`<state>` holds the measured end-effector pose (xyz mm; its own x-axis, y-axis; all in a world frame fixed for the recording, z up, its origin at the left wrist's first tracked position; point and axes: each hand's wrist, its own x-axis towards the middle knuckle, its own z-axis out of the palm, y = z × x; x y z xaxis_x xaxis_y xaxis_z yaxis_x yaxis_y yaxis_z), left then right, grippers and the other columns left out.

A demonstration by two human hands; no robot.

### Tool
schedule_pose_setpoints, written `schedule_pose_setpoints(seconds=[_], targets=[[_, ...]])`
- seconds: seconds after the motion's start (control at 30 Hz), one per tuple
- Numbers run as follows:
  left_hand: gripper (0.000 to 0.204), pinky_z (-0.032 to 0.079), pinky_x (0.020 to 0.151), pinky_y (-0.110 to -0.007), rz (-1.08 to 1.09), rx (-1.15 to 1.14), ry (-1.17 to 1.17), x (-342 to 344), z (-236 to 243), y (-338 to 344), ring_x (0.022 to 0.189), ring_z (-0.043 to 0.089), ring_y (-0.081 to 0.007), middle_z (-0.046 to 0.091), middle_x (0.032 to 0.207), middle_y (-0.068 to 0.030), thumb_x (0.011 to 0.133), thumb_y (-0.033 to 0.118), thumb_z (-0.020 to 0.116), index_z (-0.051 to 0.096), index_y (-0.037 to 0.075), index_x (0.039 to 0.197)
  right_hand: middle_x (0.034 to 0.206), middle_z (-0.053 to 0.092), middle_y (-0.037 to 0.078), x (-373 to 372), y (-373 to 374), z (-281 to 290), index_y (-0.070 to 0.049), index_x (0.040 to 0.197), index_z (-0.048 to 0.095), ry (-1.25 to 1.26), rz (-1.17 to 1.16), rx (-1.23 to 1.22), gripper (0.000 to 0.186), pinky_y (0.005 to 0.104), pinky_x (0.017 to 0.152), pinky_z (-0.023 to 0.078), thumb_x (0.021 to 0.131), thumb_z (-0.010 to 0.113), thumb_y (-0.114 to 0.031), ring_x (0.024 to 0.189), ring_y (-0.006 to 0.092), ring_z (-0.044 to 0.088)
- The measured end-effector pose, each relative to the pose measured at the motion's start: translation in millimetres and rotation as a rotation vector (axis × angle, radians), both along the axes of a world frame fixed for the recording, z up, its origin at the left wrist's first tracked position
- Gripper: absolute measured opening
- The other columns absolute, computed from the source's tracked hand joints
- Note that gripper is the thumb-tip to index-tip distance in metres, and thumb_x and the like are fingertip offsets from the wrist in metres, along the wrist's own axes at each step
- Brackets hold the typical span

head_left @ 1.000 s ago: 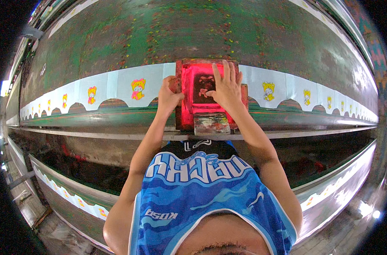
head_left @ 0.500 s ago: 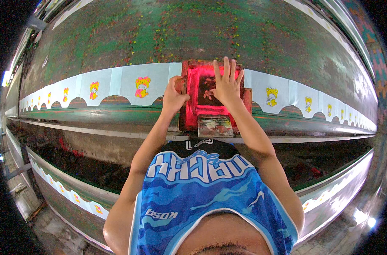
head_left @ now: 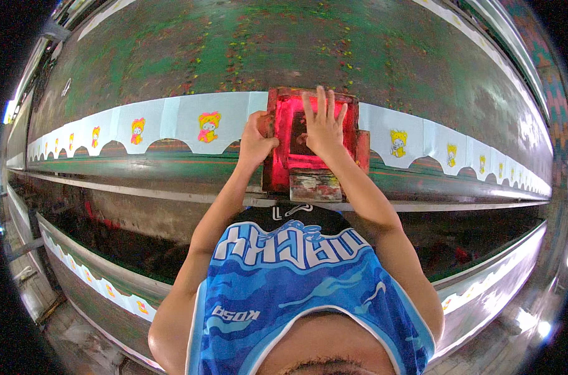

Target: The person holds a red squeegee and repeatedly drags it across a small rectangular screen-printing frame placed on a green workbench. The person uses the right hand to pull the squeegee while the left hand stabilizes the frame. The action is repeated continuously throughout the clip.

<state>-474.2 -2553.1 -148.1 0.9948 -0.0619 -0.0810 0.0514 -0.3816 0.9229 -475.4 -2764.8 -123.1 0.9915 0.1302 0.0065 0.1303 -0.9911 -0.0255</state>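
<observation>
A wooden screen printing frame (head_left: 346, 102) with a pink-inked inside and dark central window sits on a row of pale blue cut pieces (head_left: 399, 119). My left hand (head_left: 256, 139) has its fingers curled round the frame's left edge. My right hand (head_left: 324, 130) lies over the right part of the window, fingers spread and pointing away from me. A smeared, paint-stained block (head_left: 315, 183) is on the frame's near side. Pieces left of the frame bear bear-like cartoon prints in yellow and pink (head_left: 207, 127); those to its right show mostly yellow prints (head_left: 397, 144).
The long green, ink-spotted table (head_left: 277, 50) curves across the view, with a metal rail (head_left: 471, 199) along its near edge. Behind me, on both sides, are further rows of printed pieces (head_left: 93, 275). Another pale strip (head_left: 468, 28) runs along the far side.
My right hand has shifted a little left across the screen, fingers still spread. My left hand keeps its grip on the frame's edge. The view has moved slightly.
</observation>
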Motion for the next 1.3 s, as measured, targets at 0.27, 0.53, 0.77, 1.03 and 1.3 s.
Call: schedule_pose_setpoints(seconds=[0.27,0.53,0.77,1.03,1.3], targets=[[0.076,0.051,0.104,-0.041,0.02,-0.052,-0.043,2,-12,-1,0.119,0.066,-0.0349,0.067,0.124,-0.0185,0.067,0.003,0.081,0.054,0.007,0.138,0.177,0.007,0.019,12,-6,8,-0.021,0.171,0.015,0.042,0.018,0.04,0.12,0.0773,0.123,0.019,0.078,0.09,-0.025,0.163,0.0476,0.009],[0.075,0.051,0.103,-0.042,0.036,-0.08,0.002,4,-15,-2,0.118,0.066,-0.0327,0.068,0.123,-0.017,0.067,0.003,0.081,0.055,0.007,0.138,0.177,0.007,0.019,19,-10,4,-0.022,0.172,0.014,0.069,-0.016,0.054,0.116,0.0775,0.123,0.017,0.083,0.088,-0.031,0.162,0.0475,0.011],[0.075,0.051,0.103,-0.039,0.037,-0.021,0.039,1,-4,-4,0.116,0.067,-0.0292,0.068,0.122,-0.0159,0.068,0.001,0.081,0.054,0.004,0.138,0.176,0.008,0.022,20,-13,3,-0.021,0.172,0.016,-0.003,-0.021,0.005,0.115,0.0806,0.12,0.019,0.083,0.087,-0.038,0.162,0.0489,0.013],[0.075,0.051,0.104,-0.038,0.006,-0.148,-0.014,4,-12,-2,0.117,0.066,-0.03,0.067,0.123,-0.0167,0.067,0.001,0.08,0.054,0.003,0.137,0.175,0.009,0.021,14,-16,0,-0.018,0.171,0.017,0.102,-0.053,0.046,0.118,0.0787,0.121,0.02,0.08,0.09,-0.033,0.162,0.0491,0.011],[0.075,0.051,0.104,-0.04,0.002,-0.017,-0.018,3,-12,1,0.117,0.066,-0.0323,0.066,0.124,-0.0178,0.067,0.001,0.08,0.054,0.003,0.137,0.175,0.009,0.022,16,-19,-8,-0.019,0.17,0.018,-0.022,-0.094,0.055,0.124,0.0796,0.12,0.02,0.075,0.092,-0.045,0.161,0.0496,0.013]])
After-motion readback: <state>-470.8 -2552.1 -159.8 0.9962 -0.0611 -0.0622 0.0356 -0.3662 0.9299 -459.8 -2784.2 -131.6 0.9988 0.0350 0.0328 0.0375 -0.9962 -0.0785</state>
